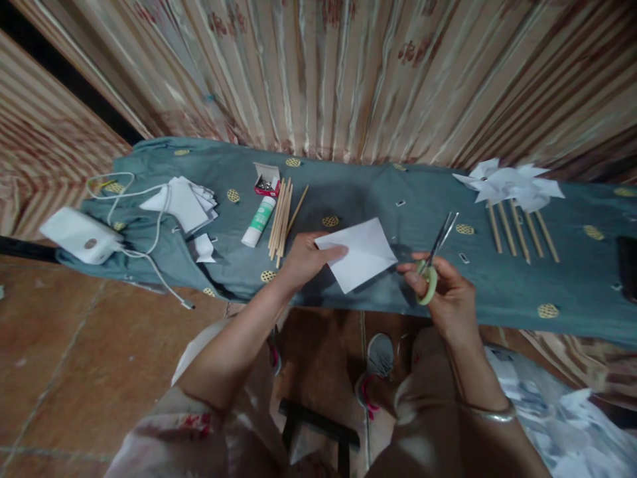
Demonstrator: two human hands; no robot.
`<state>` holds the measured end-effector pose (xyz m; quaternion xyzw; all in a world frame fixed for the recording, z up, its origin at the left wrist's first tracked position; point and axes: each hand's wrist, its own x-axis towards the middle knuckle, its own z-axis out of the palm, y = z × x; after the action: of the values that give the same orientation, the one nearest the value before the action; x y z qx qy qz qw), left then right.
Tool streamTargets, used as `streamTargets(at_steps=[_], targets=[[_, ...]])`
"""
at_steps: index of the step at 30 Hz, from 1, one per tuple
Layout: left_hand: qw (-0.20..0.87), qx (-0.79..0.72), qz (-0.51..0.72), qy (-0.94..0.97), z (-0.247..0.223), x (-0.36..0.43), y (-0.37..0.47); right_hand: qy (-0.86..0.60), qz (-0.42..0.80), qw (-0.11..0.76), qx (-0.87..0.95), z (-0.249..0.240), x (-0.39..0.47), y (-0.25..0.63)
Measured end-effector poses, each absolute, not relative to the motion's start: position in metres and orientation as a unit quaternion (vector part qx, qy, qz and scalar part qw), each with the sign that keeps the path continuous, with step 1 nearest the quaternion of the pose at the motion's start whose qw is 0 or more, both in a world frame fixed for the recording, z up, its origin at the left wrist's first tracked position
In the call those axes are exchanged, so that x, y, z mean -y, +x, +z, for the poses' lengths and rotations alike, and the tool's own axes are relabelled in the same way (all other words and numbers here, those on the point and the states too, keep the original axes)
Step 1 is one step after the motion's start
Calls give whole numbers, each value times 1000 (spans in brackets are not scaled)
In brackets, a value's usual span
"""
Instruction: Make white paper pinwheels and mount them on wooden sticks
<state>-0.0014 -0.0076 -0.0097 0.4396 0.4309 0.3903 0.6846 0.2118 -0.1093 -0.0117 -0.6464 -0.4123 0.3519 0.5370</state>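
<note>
My left hand (309,257) pinches a white square sheet of paper (359,255) by its left edge, thumb on top, above the cloth-covered table. A pair of scissors (434,262) with pale green handles is in my right hand (450,292), thumb and fingers at the handle loops. The blades point up and away from the paper, toward the back of the table. My right fingertips lie close to the paper's right corner; whether they touch it I cannot tell.
On the blue-grey tablecloth (358,199), wooden sticks (281,222), a glue tube (259,222) and a red box of small metal pieces (267,180) stand left of centre. Farther left are paper pieces (184,204) and a white device (82,236) with cables. Paper pinwheels (512,186) on sticks lie right.
</note>
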Motion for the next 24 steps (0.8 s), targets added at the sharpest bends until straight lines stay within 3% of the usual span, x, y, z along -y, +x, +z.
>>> streamTargets(at_steps=[7,16,24], targets=[[701,-405,274,520,-24,18,12,-631,392,514,429,-14,107,208],[790,-336,366,360,-9,42,35,-675,307,587,325,-17,96,193],[738,-430,378,358,-15,58,55,-617,370,622,309,-17,90,180]])
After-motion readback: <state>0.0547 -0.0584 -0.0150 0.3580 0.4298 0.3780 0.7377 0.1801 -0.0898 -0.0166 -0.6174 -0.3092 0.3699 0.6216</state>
